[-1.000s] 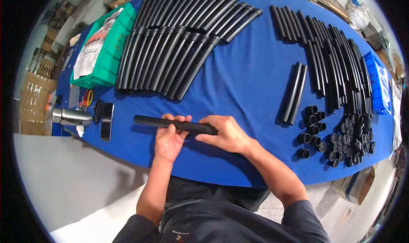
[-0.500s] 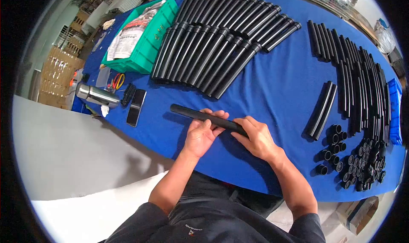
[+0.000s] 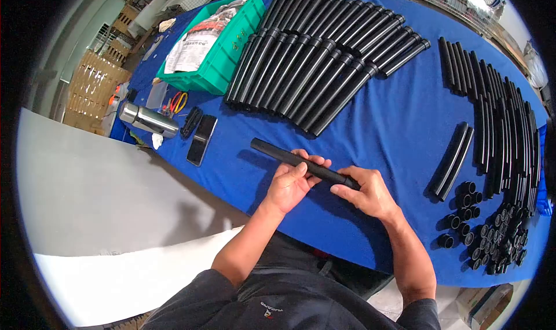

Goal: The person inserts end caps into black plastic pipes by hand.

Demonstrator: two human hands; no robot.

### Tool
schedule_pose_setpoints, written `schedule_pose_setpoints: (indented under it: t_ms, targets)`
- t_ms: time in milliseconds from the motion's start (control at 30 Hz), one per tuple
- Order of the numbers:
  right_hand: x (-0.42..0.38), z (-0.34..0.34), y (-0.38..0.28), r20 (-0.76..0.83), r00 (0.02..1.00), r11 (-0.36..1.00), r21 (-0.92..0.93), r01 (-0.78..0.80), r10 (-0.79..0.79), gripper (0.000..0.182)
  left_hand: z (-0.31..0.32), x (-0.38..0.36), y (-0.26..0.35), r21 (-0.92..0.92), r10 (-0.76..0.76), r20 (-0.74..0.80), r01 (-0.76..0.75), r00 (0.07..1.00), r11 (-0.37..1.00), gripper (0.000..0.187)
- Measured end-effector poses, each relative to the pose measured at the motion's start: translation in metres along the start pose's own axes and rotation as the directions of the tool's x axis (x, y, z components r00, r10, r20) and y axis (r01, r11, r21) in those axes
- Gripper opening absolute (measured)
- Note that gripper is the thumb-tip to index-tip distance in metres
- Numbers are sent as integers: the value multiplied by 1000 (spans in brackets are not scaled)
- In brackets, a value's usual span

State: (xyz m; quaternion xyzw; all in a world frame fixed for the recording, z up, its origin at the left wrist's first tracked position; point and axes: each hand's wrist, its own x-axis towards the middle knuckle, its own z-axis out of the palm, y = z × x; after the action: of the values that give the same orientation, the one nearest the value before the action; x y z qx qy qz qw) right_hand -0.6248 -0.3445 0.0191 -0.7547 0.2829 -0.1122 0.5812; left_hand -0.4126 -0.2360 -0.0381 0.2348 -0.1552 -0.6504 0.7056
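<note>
A black tube (image 3: 278,152) is held above the blue cloth, slanting down from upper left to lower right. My left hand (image 3: 294,182) supports it near the middle, with the thumb on top and the fingers curled around the far side. My right hand (image 3: 369,192) is closed round the tube's right end, which has a collar-like edge; the tip is hidden in the palm. Beyond my hands lie rows of black tubes with wider collars (image 3: 307,69). Two loose tubes (image 3: 454,162) rest to the right, near several short black rings (image 3: 465,201).
A green crate (image 3: 223,69) with newspaper stands at the back left. Nearby are a steel flask (image 3: 149,120), a phone (image 3: 201,140) and scissors (image 3: 180,102). Many thin black tubes (image 3: 489,104) cover the right side, beside a blue bin (image 3: 543,185).
The view has shifted, so the scene appears farther right. My right hand has turned slightly and its grip on the tube's end has changed, showing more of the collar-like edge.
</note>
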Motion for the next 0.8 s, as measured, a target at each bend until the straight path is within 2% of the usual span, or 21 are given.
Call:
schedule_pose_setpoints:
  t_ms: [67,100,133,233,267,300,333,367,400,500,567,633,800]
  targets:
    - [1,8,11,-177,946,947,-226,230,-272,35,6,2,0,16,10,-21,-10,1000,1000,23]
    - [2,13,15,-235,878,880,-345,326,-418,36,7,2,0,2,2,-30,-2,1000,1000,23]
    - [3,15,17,-245,850,838,-429,336,-466,33,7,2,1,-10,-3,-42,2,999,1000,23]
    - [3,10,3,-215,933,955,-137,262,-287,32,2,0,1,-20,-3,-9,3,1000,1000,23]
    - [0,-3,-14,68,967,959,131,-253,246,30,2,-1,2,-27,-16,4,16,1000,1000,23]
    - [2,2,-8,-36,997,996,64,-67,70,31,2,-1,2,-36,-31,18,32,999,999,24]
    - [2,8,5,-128,985,994,-21,110,-112,31,5,0,0,5,-12,-13,12,1000,1000,23]
    - [1,11,14,-205,933,954,-124,274,-294,32,8,0,2,13,-4,-35,5,999,1000,23]
    - [-1,12,10,-187,922,914,-297,276,-339,34,11,1,3,17,0,-55,1,999,1000,23]
    - [-2,7,10,-107,943,936,-196,292,-316,35,9,0,-1,105,43,-28,-40,999,994,29]
    - [1,13,17,-136,902,905,-191,381,-409,35,8,-2,2,147,23,-111,-6,994,989,35]
    - [3,15,25,-138,894,898,-184,401,-427,38,5,-2,-1,173,68,-104,-50,992,984,36]
    - [1,17,27,-164,868,876,-209,434,-469,38,-5,-1,4,8,23,5,-23,1000,1000,27]
